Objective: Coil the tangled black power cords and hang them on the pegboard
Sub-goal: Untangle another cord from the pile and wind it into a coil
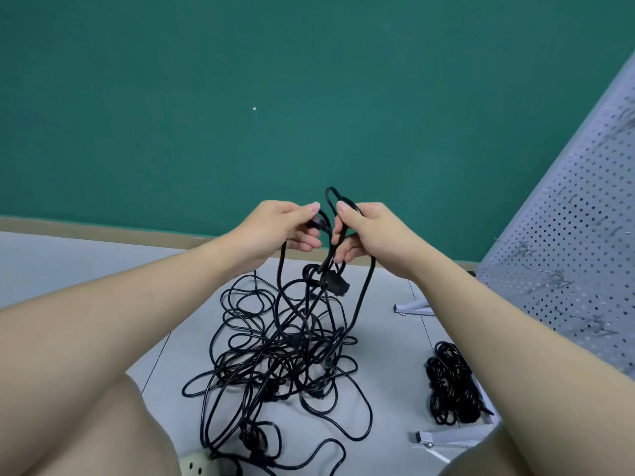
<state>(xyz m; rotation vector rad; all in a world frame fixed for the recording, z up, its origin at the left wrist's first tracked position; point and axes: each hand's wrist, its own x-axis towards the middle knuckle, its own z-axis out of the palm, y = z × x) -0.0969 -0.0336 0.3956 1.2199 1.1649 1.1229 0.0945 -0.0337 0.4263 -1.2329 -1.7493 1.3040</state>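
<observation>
A pale grey floor (378, 338) meets a deep green wall (309, 97) along a tan skirting strip. On that floor, between the person's knees, lies the tangled heap of black power cords (281, 355), its loops sprawling outward and several strands rising to the hands above it. The left hand (281, 228) has its fingers curled around a cord end with a plug, thumb pressed on top. Just beside it, the right hand (367, 231) grips a raised loop of cord, fingers wrapped around the strands. A plug (336, 285) dangles just under the hands. To the right on the floor rests an already coiled bundle (450, 383), near the white perforated pegboard (567, 252), which leans at the frame's right edge with metal hooks on it. A white power strip (199, 465) peeks in at the bottom.
</observation>
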